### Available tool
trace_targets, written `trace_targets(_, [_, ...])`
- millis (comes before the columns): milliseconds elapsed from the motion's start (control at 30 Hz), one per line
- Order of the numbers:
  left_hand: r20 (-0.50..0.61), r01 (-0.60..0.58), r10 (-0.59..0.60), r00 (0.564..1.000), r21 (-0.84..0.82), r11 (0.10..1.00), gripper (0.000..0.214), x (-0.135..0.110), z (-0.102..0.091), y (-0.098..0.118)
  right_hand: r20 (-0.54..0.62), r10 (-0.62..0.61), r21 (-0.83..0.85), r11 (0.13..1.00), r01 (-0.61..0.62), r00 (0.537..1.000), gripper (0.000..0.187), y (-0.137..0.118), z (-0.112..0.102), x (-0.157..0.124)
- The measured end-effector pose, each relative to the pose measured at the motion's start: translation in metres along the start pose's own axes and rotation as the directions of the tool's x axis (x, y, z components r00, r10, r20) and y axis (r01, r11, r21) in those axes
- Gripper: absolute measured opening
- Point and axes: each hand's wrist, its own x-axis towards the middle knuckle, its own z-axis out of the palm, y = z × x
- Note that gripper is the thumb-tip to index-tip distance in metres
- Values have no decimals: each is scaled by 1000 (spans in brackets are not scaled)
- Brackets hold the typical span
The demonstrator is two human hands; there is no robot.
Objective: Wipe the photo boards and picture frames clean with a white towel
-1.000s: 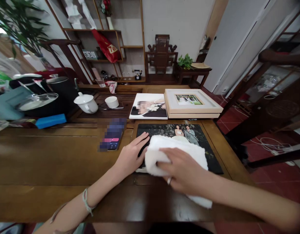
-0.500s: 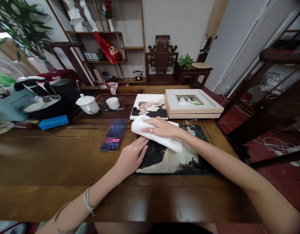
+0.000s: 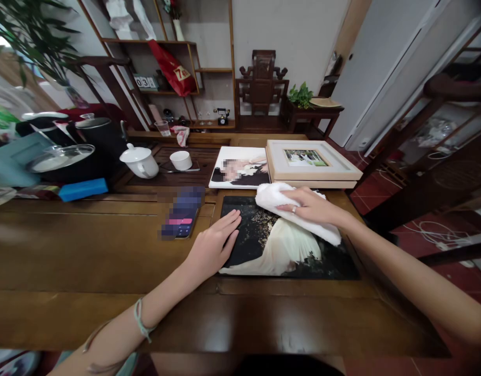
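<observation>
A large dark photo print (image 3: 279, 245) lies flat on the wooden table (image 3: 87, 250) in front of me. My left hand (image 3: 215, 243) rests flat and open on the print's left edge, fingers stretched forward. My right hand (image 3: 309, 204) presses a folded white cloth (image 3: 299, 216) onto the print's far right part, fingers curled over the cloth. A ring shows on one finger of that hand.
A phone (image 3: 181, 214) lies left of the print. Behind it are a second print (image 3: 240, 169) and a stacked light wooden frame (image 3: 311, 163). A white teapot (image 3: 141, 161), cup (image 3: 181, 160), pots and a blue block (image 3: 83, 189) stand at the left.
My right hand slid the cloth from the near edge to the far left corner, then right along the far edge. The left hand stayed put.
</observation>
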Motion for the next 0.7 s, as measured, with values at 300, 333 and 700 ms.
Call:
trace_targets(300, [-11,69,-71,997,-134,989,40,5,-3,-4,14,-213,-494,848,192,977,28,-85,60,-22])
trace_targets(333, [-10,74,-77,997,-147,986,40,5,-3,-3,-12,-264,-527,821,218,965,24,-101,72,-29])
trace_targets(700, [-27,43,-48,998,-154,987,38,2,-3,-5,31,-166,-462,872,161,986,21,-116,65,-26])
